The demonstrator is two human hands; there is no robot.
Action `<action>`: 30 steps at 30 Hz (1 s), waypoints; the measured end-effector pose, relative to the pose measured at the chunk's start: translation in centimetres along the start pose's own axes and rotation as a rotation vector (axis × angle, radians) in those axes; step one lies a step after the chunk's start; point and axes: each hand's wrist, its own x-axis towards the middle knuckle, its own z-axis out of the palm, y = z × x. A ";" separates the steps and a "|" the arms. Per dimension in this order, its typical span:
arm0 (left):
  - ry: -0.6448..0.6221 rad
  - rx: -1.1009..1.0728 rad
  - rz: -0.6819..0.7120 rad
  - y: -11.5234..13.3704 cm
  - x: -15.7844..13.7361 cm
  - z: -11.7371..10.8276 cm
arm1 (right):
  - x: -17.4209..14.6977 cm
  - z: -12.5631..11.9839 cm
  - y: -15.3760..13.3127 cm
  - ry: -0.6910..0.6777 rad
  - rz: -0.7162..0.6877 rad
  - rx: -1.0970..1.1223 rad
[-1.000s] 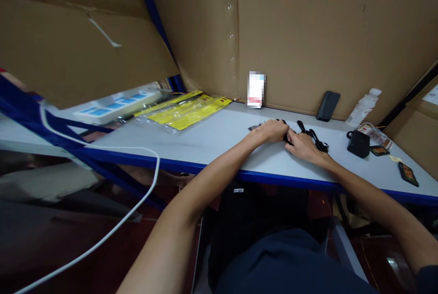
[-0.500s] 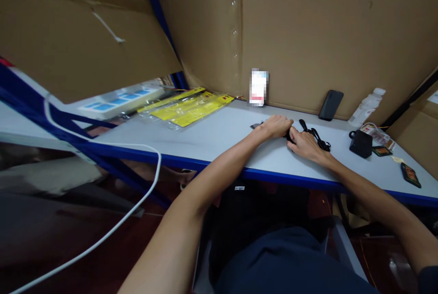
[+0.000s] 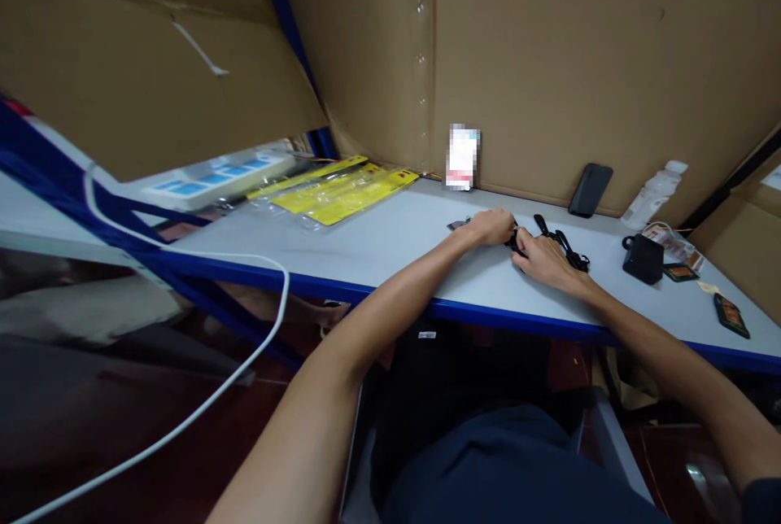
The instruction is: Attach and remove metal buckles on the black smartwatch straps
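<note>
Both hands meet over the table, fingers curled round a black cable point(image 3: 567, 249) that lies partly bunched beside them. My left hand point(image 3: 493, 227) is closed on it, knuckles upward. Close against it, my right hand point(image 3: 543, 255) is also closed, its thumb side toward the left hand. Only a little black shows between the two hands; the rest of what they grip is hidden. From under the left hand pokes a small dark pointed piece point(image 3: 456, 224), too small to name. The cable's loops and a thicker black end lie just right of my right hand.
Yellow cards in clear plastic packaging point(image 3: 345, 194) lie left, near a white power strip point(image 3: 220, 182). A lit phone point(image 3: 462, 158), a dark phone point(image 3: 591, 190) and a bottle point(image 3: 656, 194) stand at the back. A black box point(image 3: 643, 258) sits right. A white cord point(image 3: 284, 296) hangs across the front edge.
My left hand has shifted slightly left, opening a small gap from the right hand where more black shows. The right hand stays nearly in place.
</note>
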 end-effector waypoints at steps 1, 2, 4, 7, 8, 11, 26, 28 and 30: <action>-0.016 -0.008 -0.014 -0.1 0.0 0.0 | 0.0 0.0 0.0 0.000 -0.001 0.001; -0.026 -0.008 -0.005 -0.2 0.0 -0.1 | 0.0 0.0 0.0 0.000 -0.002 0.003; -0.031 0.008 0.054 -0.3 -0.3 -0.3 | 0.0 0.0 0.0 -0.004 -0.001 0.009; -0.025 0.049 0.152 -0.1 -1.1 -0.5 | 0.0 0.0 0.0 -0.015 0.004 0.010; -0.015 0.064 0.171 0.1 -1.2 -0.6 | 0.0 0.0 0.0 -0.021 0.005 0.007; 0.032 0.103 0.184 0.6 -1.3 -0.7 | 0.0 0.0 0.0 -0.033 -0.001 0.007; -0.006 -0.002 0.110 0.2 -0.4 -0.2 | 0.0 0.1 0.2 0.009 -0.008 0.046; -0.048 -0.034 0.085 0.4 -0.4 -0.4 | 0.0 0.1 0.2 -0.002 -0.007 0.042; -0.078 -0.071 0.019 0.7 -0.4 -0.5 | -0.1 0.0 0.2 -0.015 -0.007 0.035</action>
